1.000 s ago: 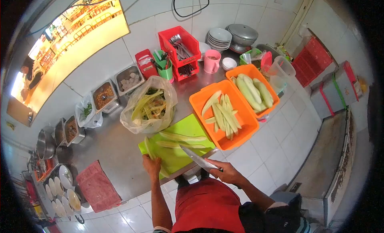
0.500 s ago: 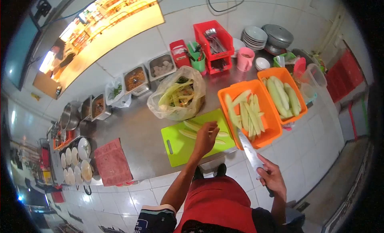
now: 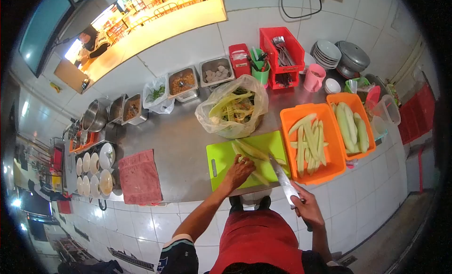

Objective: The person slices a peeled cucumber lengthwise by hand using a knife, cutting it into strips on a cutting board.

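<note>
My right hand point(image 3: 306, 205) is wrapped round the handle of a large kitchen knife point(image 3: 282, 180), its blade pointing up and left with the tip over the right part of the green cutting board point(image 3: 221, 156). On that board lie long, pale green pieces of what looks like peeled cucumber point(image 3: 252, 149). My left hand point(image 3: 239, 173) has its fingers closed on a cucumber strip point(image 3: 259, 177), partly covering it. Just right of the board, an orange basket point(image 3: 287, 118) holds several cut strips point(image 3: 310, 142).
A second orange basket point(image 3: 372, 144) contains whole peeled cucumbers point(image 3: 348, 121). Behind the board sits a plastic bag point(image 3: 207, 118) of peelings. Metal trays point(image 3: 183, 92) and a red cutlery bin point(image 3: 266, 38) line the wall. A red cloth point(image 3: 140, 177) and several bowls point(image 3: 107, 155) are leftward.
The knife has moved from the orange basket's edge to over the board. A strip beside the blade now lies in the basket. My left hand has shifted down onto a strip; the view has turned.
</note>
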A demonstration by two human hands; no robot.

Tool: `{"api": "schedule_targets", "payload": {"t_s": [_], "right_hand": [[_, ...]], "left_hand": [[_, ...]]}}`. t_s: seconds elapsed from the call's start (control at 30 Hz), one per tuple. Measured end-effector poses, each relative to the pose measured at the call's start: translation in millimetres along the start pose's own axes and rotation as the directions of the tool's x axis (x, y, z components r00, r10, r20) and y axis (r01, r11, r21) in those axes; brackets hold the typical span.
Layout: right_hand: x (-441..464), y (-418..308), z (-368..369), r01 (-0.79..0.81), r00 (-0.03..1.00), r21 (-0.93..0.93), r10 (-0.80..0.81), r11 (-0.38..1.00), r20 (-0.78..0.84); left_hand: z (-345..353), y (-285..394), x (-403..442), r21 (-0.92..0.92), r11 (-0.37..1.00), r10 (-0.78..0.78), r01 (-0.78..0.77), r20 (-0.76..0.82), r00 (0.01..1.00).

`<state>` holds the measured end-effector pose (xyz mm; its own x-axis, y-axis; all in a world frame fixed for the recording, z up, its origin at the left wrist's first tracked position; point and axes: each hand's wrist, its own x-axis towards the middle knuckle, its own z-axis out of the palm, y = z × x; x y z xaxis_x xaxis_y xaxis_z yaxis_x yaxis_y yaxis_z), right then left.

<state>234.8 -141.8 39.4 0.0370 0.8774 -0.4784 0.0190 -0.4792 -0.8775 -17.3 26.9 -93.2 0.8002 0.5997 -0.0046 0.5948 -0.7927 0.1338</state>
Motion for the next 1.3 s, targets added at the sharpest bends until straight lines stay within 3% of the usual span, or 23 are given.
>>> {"api": "schedule_targets", "payload": {"t_s": [0.03, 0.1, 0.17, 0.23, 0.3, 0.33, 0.4, 0.47, 0.5, 0.57, 0.7, 0.77, 0.97, 1.3], "right_hand": [[6, 1, 8, 0.063, 0.998, -0.048, -0.064, 0.997, -0.012], [21, 8, 18, 0.042, 0.999, -0.107, -0.044, 0.993, -0.015], [42, 39, 24, 0.221, 0.974, -0.276, -0.228, 0.935, 0.01], [50, 29, 39, 0.15, 0.987, -0.394, -0.161, 0.907, 0.005], [65, 35, 54, 0.275, 0.936, -0.673, -0.35, 0.687, 0.024], [70, 31, 61, 0.254, 0.938, -0.706, -0.345, 0.661, 0.015], [84, 22, 71, 0.224, 0.947, -0.75, -0.32, 0.622, 0.017], [97, 15, 78, 0.2, 0.96, -0.833, -0.274, 0.516, 0.061], [103, 16, 80, 0.195, 0.961, -0.837, -0.272, 0.511, 0.058], [115, 18, 83, 0.281, 0.927, -0.864, -0.351, 0.417, 0.132], [124, 12, 87, 0.269, 0.921, -0.889, -0.369, 0.37, 0.125], [127, 14, 86, 0.336, 0.868, -0.882, -0.471, 0.331, 0.154], [124, 1, 84, 0.292, 0.913, -0.88, -0.384, 0.375, 0.139], [139, 0, 81, 0.364, 0.894, -0.835, -0.405, 0.413, 0.189]], "left_hand": [[0, -7, -7, -0.002, 1.0, -0.007, 0.007, -0.007, 1.0], [0, -23, -26, -0.014, 1.0, 0.01, -0.01, 0.011, 1.0], [-3, -36, -42, -0.047, 0.999, 0.022, -0.024, -0.046, 0.999], [-2, -39, -49, -0.087, 0.995, 0.03, -0.039, -0.1, 0.995], [-3, -35, -49, -0.229, 0.972, -0.105, 0.06, -0.188, 0.977], [-4, -31, -45, -0.236, 0.97, -0.103, 0.056, -0.19, 0.976], [-13, -22, -29, -0.554, 0.78, -0.526, 0.29, -0.331, 0.784], [-4, -22, -16, -0.612, 0.717, -0.608, 0.333, -0.316, 0.728], [3, -24, -11, -0.659, 0.651, -0.685, 0.376, -0.297, 0.665], [11, -28, -5, -0.696, 0.595, -0.72, 0.403, -0.238, 0.652], [14, -29, -1, -0.729, 0.51, -0.777, 0.456, -0.163, 0.609], [12, -30, -1, -0.718, 0.51, -0.774, 0.474, -0.143, 0.617], [9, -31, -1, -0.734, 0.493, -0.771, 0.467, -0.12, 0.626], [10, -28, 2, -0.714, 0.515, -0.786, 0.474, -0.173, 0.594]]}}
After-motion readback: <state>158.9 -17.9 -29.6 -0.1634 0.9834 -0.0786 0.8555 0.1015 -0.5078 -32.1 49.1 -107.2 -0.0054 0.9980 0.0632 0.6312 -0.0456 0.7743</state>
